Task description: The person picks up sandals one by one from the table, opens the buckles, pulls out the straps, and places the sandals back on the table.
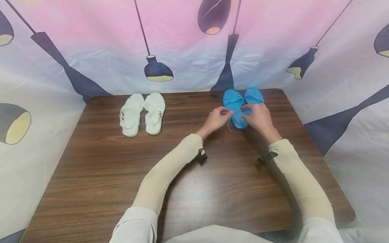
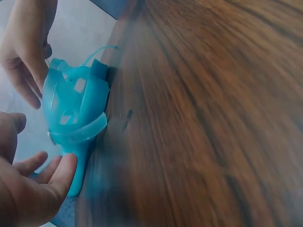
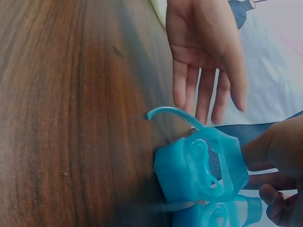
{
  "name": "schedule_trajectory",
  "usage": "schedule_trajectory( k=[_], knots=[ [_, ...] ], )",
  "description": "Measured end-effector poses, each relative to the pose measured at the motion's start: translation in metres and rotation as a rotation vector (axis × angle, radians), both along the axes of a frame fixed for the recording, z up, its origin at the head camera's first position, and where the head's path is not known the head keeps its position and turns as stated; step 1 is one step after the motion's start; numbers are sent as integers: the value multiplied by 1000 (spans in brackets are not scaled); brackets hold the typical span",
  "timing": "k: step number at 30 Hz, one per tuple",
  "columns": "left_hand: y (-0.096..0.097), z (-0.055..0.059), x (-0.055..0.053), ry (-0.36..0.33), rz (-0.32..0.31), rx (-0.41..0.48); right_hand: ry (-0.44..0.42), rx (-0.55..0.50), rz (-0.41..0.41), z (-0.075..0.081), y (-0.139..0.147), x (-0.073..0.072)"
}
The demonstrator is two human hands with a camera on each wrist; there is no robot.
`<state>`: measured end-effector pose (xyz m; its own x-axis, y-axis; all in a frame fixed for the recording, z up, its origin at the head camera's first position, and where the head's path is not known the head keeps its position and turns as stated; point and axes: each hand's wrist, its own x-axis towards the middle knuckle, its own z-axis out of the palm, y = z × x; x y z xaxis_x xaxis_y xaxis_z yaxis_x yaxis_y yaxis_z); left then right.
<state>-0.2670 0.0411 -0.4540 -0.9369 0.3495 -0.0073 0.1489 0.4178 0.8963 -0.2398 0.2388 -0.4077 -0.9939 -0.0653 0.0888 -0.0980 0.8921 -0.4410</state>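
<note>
A pair of blue sandals stands at the back right of the table. Both hands are at the left blue sandal [image 1: 240, 123], whose loose strap [image 3: 168, 109] curves out from one side. My left hand [image 1: 216, 119] is beside the strap, its fingers loosely extended; in the right wrist view they hang just above the sandal. My right hand [image 1: 259, 116] is at the sandal's other side, thumb and fingers apart, partly hidden behind it in the left wrist view. The right blue sandal [image 1: 254, 96] is partly covered by the right hand.
Two white sandals, the left one [image 1: 132, 114] and the right one [image 1: 154, 114], stand at the back left of the brown wooden table [image 1: 194, 189]. A patterned curtain [image 1: 188, 67] hangs right behind the table's back edge.
</note>
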Motion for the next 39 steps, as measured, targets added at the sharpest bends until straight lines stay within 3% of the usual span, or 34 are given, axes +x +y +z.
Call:
schedule_trajectory(
  k=[9,17,23,33,39],
  knots=[
    [22,-1,-2,-55,-2,-74,45,75,30,-7,0,-1],
    [26,-3,-3,-169,45,71,99,74,35,-8,-3,-2],
    [24,-1,-2,-207,60,154,121,120,17,-9,-3,-7],
    [20,-3,0,-212,98,158,47,241,0,-7,-9,-20],
    [18,1,3,-208,120,175,88,248,-4,-7,-12,-25]
  ],
)
